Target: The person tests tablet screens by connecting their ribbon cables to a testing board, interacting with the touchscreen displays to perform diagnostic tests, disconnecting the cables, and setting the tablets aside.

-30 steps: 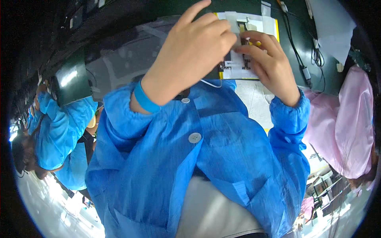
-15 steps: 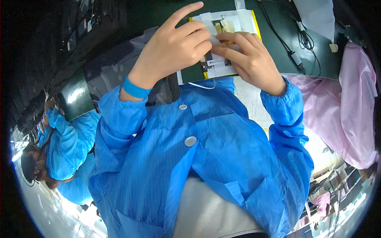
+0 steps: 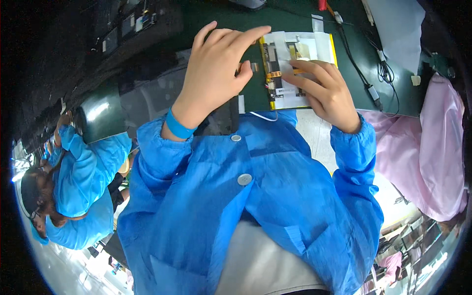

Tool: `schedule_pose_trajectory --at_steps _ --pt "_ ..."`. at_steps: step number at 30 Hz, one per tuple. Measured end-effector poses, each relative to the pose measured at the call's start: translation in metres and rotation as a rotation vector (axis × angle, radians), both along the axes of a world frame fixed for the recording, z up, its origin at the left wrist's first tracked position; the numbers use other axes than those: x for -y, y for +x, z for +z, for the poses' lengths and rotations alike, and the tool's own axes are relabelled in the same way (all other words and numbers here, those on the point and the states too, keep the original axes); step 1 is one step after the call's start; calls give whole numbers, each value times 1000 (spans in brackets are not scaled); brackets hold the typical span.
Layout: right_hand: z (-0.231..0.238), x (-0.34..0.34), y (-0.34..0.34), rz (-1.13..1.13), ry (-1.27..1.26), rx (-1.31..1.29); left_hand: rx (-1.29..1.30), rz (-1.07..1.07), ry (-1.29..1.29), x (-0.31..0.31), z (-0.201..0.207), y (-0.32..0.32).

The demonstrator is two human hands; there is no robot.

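Observation:
A flat electronic assembly [image 3: 290, 102] with white covering, yellow edges and a narrow circuit board lies on the dark green table. An orange ribbon strip [image 3: 273, 74] crosses its left side. My left hand [image 3: 214, 64] hovers left of the assembly, fingers apart, its index fingertip near the upper left corner. Beside its thumb is a small metallic-looking piece [image 3: 254, 67]; whether they touch, I cannot tell. My right hand [image 3: 328, 91] rests over the assembly's right half, index and middle fingers stretched across it and apart. Its thumb is mostly hidden.
Black cables [image 3: 361, 73] with grey connectors run along the table [image 3: 403, 96] on the right, near a hanging whitish sheet [image 3: 397, 24]. A dark flat panel [image 3: 219, 120] lies at the near edge. Co-workers in blue [image 3: 81, 182] and pink [image 3: 418, 152] are at either side.
My left hand has drawn away from my right and its fingers have spread, uncovering the circuit board and orange strip. My right hand stays on the assembly. The whole view has shifted slightly.

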State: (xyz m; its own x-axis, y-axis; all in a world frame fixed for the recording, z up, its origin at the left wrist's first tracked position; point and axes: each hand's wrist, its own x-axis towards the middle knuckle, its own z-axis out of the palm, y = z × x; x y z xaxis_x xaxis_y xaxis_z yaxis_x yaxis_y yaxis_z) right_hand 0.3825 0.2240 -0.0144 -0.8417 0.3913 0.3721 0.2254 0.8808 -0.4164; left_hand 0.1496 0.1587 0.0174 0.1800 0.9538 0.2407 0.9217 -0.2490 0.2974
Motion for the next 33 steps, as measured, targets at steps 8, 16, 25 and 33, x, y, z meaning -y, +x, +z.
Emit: schedule_pose_trajectory --at_steps 8,16,25,33 --pt "22 47 -30 -61 -127 -113 523 92 59 53 17 -42" --pt "18 108 -89 -309 -440 -164 -47 -46 -267 133 15 -102" --pt "44 137 -100 -348 -664 -481 24 -6 47 143 18 -100" --pt "54 115 -108 -177 -575 -656 -25 105 569 176 52 -132"
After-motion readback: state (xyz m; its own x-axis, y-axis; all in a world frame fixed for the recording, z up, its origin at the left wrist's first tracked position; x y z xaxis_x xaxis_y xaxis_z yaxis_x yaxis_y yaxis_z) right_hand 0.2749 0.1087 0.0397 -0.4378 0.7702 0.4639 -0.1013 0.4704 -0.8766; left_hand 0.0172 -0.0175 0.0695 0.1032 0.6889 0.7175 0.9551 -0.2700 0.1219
